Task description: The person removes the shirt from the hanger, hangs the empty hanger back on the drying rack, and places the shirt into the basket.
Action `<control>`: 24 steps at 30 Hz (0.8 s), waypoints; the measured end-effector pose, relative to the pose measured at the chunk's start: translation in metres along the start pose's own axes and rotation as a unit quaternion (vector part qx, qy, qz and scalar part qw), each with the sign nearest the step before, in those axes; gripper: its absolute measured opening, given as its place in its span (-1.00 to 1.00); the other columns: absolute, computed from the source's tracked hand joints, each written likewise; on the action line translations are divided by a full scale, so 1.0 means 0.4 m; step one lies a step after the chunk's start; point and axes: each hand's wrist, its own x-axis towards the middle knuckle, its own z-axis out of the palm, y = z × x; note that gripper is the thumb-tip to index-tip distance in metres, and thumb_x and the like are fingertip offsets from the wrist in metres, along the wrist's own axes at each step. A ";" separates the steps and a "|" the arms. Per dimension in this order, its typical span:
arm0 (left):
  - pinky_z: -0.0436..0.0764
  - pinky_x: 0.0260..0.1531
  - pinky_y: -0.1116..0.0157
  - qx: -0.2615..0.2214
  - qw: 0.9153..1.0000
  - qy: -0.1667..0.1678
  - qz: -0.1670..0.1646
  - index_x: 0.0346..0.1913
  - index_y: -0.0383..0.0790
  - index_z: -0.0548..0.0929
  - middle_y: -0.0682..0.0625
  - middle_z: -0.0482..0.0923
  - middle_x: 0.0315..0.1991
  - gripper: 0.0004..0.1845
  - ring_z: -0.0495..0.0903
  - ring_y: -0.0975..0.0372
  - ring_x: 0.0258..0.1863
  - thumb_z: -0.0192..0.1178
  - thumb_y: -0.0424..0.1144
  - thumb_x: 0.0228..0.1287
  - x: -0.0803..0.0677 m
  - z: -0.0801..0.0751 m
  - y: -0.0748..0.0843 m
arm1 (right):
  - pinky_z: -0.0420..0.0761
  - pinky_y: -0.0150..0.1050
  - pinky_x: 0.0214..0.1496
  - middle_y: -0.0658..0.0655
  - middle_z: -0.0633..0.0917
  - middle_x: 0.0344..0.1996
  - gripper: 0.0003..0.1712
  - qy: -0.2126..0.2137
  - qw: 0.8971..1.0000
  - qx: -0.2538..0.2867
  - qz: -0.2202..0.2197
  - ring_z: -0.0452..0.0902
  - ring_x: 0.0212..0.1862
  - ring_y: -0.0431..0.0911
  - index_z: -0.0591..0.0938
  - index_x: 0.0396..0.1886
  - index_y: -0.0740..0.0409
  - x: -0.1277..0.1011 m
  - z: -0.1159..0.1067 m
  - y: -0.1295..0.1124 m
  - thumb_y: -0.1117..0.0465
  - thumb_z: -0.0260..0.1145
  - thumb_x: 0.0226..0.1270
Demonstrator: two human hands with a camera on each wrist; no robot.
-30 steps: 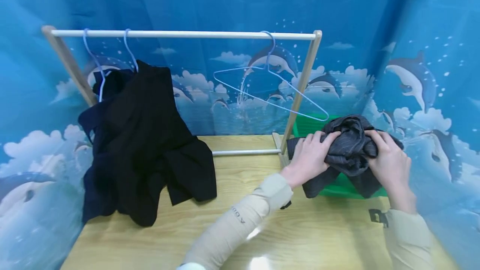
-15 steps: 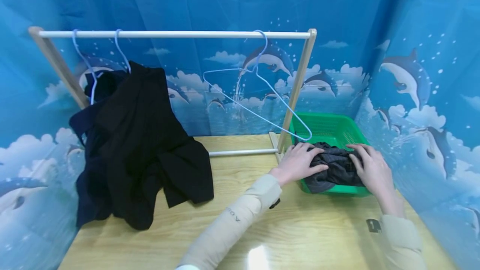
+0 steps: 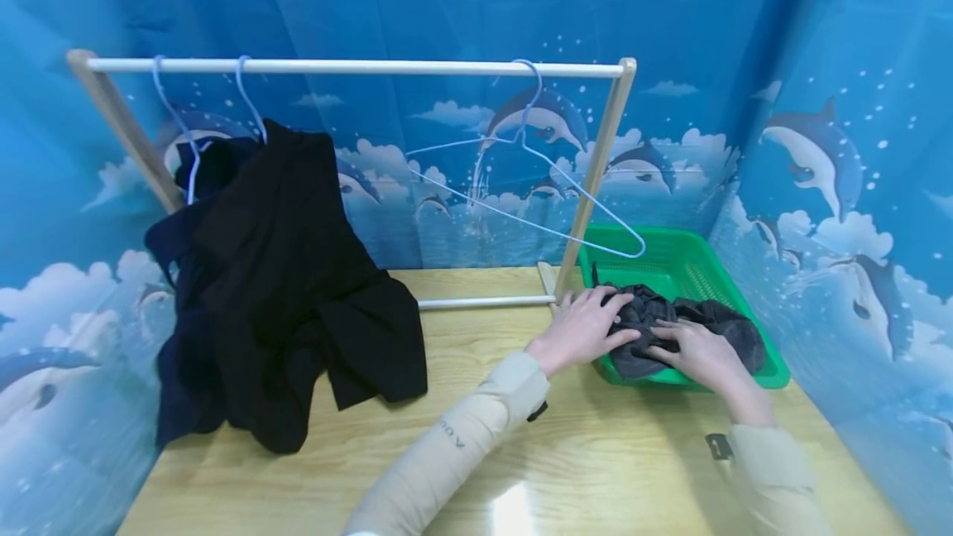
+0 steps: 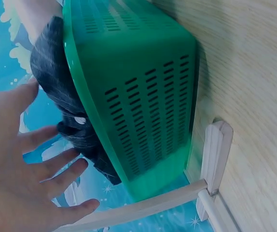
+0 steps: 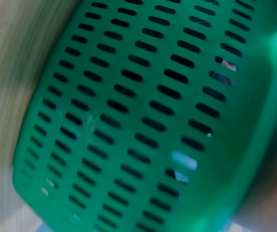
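Toward the right of the wooden table, a green basket holds crumpled dark cloth, likely light, soft and limp, best taken by a doubled fold. The left hand, spread wide at the cloth, grips nothing; whether the right hand pinches any, I cannot tell.

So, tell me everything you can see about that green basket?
The green basket looks plastic, with rounded corners, a lipped rim and rows of slots through its walls. It stands upright on the wooden table, beside the right end of the clothes rack. A dark pinstriped garment lies bunched inside, reaching the near rim. The left hand and right hand rest on that garment; whether either touches the basket is unclear.
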 end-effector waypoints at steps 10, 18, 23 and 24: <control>0.25 0.43 -0.08 0.062 0.996 -0.044 0.035 0.37 0.28 0.54 0.24 0.44 0.40 -0.54 0.27 0.25 0.47 -0.15 0.20 0.60 -0.006 0.043 0.017 | 0.47 0.35 0.14 0.40 0.57 0.25 -0.59 -0.076 0.997 0.004 0.016 0.40 0.27 0.43 0.67 0.17 0.31 0.034 0.012 -0.011 0.21 0.35 0.40; 0.38 0.35 -0.01 0.031 0.999 -0.003 0.033 0.31 0.22 0.60 0.19 0.55 0.30 -0.59 0.47 0.25 0.32 -0.07 0.14 0.59 -0.024 0.019 -0.002 | 0.59 0.26 -0.21 0.38 0.70 0.04 -0.64 0.144 0.988 -0.054 -0.026 0.62 -0.04 0.35 0.74 0.08 0.16 -0.015 -0.008 -0.053 0.40 0.39 0.28; 0.58 0.09 0.20 0.020 0.996 0.079 0.044 0.15 0.15 0.71 0.22 0.70 0.03 -0.70 0.68 0.34 -0.04 0.05 0.04 0.57 -0.052 -0.025 -0.031 | 0.55 0.28 -0.10 0.30 0.73 -0.02 -0.63 0.318 0.944 -0.049 -0.074 0.61 -0.03 0.31 0.74 0.06 0.10 -0.024 -0.018 -0.098 0.39 0.41 0.26; 0.61 -0.01 0.25 0.021 0.994 0.097 0.046 0.11 0.13 0.72 0.22 0.72 -0.01 -0.72 0.70 0.36 -0.12 0.07 0.01 0.57 -0.059 -0.034 -0.037 | 0.56 0.25 -0.09 0.28 0.73 -0.04 -0.65 0.339 0.936 -0.043 -0.086 0.61 -0.04 0.30 0.74 0.05 0.09 -0.023 -0.019 -0.109 0.35 0.43 0.26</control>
